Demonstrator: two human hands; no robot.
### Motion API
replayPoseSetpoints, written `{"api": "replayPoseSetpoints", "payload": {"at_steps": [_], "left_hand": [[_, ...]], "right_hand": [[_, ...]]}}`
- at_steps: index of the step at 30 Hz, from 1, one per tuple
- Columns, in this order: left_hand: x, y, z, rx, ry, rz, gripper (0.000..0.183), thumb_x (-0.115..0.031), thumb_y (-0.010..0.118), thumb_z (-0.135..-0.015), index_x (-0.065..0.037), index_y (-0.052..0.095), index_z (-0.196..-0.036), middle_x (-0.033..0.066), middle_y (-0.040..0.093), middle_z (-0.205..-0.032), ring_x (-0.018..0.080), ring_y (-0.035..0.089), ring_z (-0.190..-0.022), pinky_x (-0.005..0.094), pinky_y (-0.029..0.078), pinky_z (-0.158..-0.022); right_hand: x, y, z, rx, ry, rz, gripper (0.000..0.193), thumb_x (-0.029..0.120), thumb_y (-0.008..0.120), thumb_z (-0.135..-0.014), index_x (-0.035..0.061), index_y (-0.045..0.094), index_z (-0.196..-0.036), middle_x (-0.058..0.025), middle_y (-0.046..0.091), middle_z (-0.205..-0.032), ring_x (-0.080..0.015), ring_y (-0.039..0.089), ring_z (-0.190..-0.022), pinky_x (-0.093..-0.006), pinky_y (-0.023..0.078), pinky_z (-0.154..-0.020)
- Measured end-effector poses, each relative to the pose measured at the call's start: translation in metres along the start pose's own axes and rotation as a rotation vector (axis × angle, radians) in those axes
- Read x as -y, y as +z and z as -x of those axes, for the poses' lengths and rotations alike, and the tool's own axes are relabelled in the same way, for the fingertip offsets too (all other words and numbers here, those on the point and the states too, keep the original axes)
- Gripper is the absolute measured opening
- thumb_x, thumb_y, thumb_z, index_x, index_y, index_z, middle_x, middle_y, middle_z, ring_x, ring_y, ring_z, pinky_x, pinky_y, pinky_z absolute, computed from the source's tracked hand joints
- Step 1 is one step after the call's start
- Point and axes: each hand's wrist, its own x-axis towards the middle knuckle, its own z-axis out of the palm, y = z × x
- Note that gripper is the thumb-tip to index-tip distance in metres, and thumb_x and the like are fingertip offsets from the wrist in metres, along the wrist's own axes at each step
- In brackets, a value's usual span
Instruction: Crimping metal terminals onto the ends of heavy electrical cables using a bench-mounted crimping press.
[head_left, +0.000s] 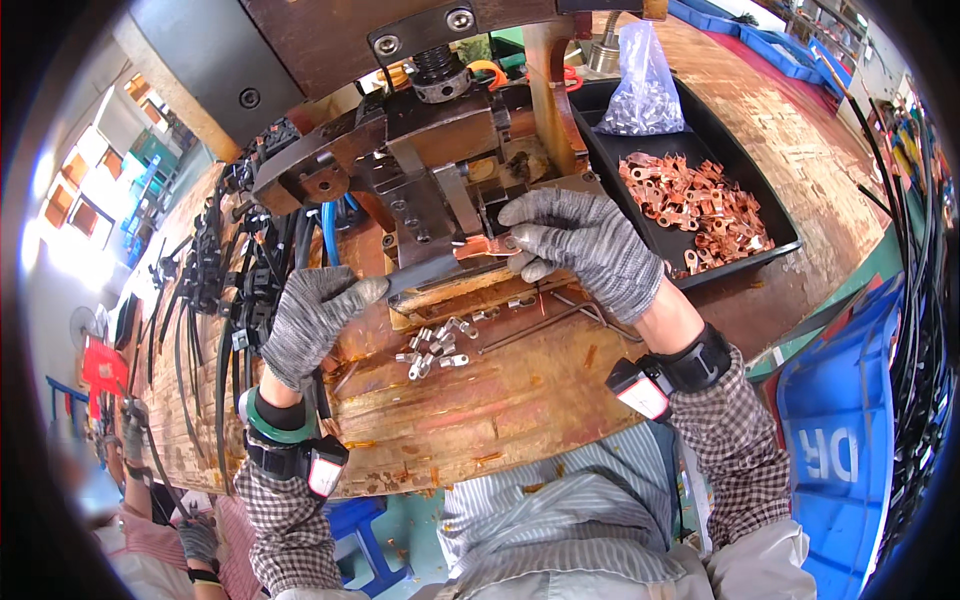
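My left hand [318,318], in a grey knit glove, is closed on a black cable [424,273] at the front of the press. At the cable's right end sits a copper cable lug [484,247], just before the press's die. My right hand [592,245], gloved alike, pinches the lug's flat end between thumb and fingers. The metal press [425,165] stands right behind both hands. On the bench below the cable lies a small pile of silver lugs [436,347]. My right fingertips partly hide the lug's end.
A black tray [790,245] at right holds loose copper lugs [695,210] and a clear bag of silver lugs [645,95]. Black cables with connectors [207,265] lie at left. Thin metal rods [545,325] rest on the wooden bench [520,400]. A blue crate [835,430] stands at right. Another person works at lower left.
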Motion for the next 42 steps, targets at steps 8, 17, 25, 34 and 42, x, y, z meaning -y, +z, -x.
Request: {"api": "replayPoseSetpoints", "payload": {"at_steps": [8,17,25,34,42], "left_hand": [[-0.005,-0.001,-0.006,-0.017,0.015,-0.046,0.028,-0.024,0.066,-0.078,0.000,0.060,-0.065,-0.0012,0.040,-0.050,0.0062,0.032,-0.048,0.0264,0.027,-0.044],[-0.007,0.001,-0.007,-0.044,-0.049,-0.002,0.030,-0.026,0.066,-0.078,-0.002,0.058,-0.061,-0.0028,0.042,-0.049,0.0062,0.033,-0.048,0.0249,0.027,-0.044],[-0.002,0.004,-0.008,-0.063,-0.043,-0.011,0.030,-0.025,0.066,-0.078,-0.001,0.058,-0.061,-0.0032,0.042,-0.050,0.0062,0.034,-0.048,0.0249,0.027,-0.044],[-0.004,0.003,-0.009,-0.060,-0.008,-0.029,0.028,-0.024,0.065,-0.078,-0.001,0.060,-0.064,-0.0022,0.046,-0.051,0.0060,0.035,-0.048,0.0245,0.029,-0.045],[-0.010,0.003,-0.009,-0.037,-0.068,-0.028,0.028,-0.024,0.065,-0.078,-0.001,0.060,-0.064,-0.0025,0.046,-0.051,0.0057,0.036,-0.048,0.0241,0.029,-0.045]], "right_hand": [[0.006,0.000,-0.014,-0.023,-0.020,-0.014,0.016,0.002,0.059,-0.079,-0.0020,0.059,-0.095,-0.0097,0.062,-0.084,-0.0156,0.062,-0.071,-0.0228,0.055,-0.061],[0.006,0.000,-0.026,-0.064,0.020,-0.035,0.016,0.003,0.060,-0.079,-0.0032,0.059,-0.093,-0.0122,0.062,-0.081,-0.0181,0.063,-0.067,-0.0242,0.055,-0.058],[0.000,-0.002,-0.029,-0.047,-0.017,0.031,0.016,0.005,0.059,-0.080,-0.0027,0.059,-0.094,-0.0100,0.062,-0.082,-0.0154,0.062,-0.068,-0.0232,0.054,-0.057],[0.005,-0.008,-0.024,-0.115,-0.074,0.148,0.017,0.011,0.059,-0.082,-0.0027,0.058,-0.091,-0.0073,0.060,-0.075,-0.0122,0.059,-0.060,-0.0229,0.053,-0.054],[0.007,-0.022,-0.005,-0.143,-0.129,0.141,0.017,0.017,0.057,-0.084,0.0009,0.058,-0.090,-0.0024,0.058,-0.073,-0.0092,0.058,-0.061,-0.0223,0.051,-0.054]]}}
